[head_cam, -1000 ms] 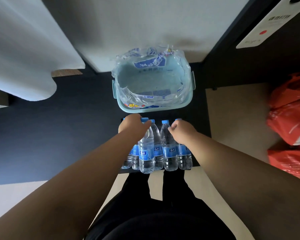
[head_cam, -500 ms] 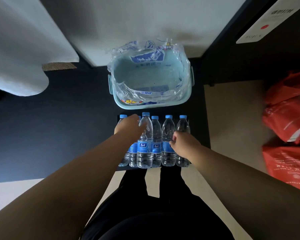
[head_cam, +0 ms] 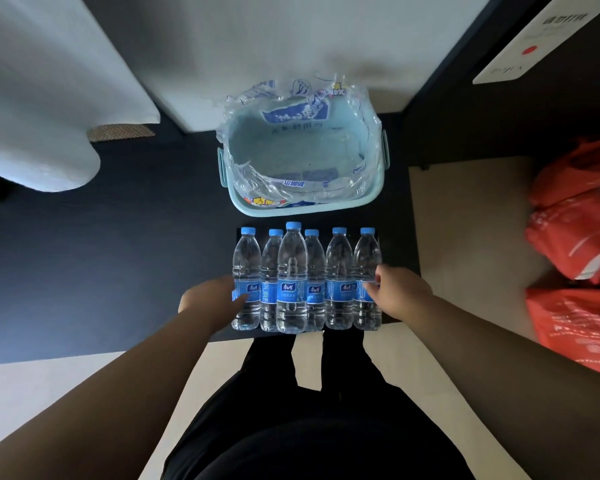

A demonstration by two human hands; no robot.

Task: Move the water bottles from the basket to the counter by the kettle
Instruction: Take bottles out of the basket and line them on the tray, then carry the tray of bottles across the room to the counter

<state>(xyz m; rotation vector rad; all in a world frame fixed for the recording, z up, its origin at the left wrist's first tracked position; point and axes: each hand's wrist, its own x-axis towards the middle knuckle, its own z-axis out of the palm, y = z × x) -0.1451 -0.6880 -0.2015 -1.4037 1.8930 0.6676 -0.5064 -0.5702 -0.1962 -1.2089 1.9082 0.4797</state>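
Left hand [head_cam: 209, 300], right hand [head_cam: 400, 293] against "PURE" bottles [head_cam: 291, 282]

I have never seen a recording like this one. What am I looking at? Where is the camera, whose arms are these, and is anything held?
There is no machine: a person wears one wide-angle camera on the head, looking down, so both arms are the person's own. Six water bottles stand in a close row on a dark surface. The left hand touches the leftmost bottle with straight fingers; the right hand touches the rightmost bottle, but I cannot tell whether it grips. Nothing is lifted. Beyond the row sits a pale blue basket lined with clear plastic wrap, with no bottles inside. At the right lie red bags.
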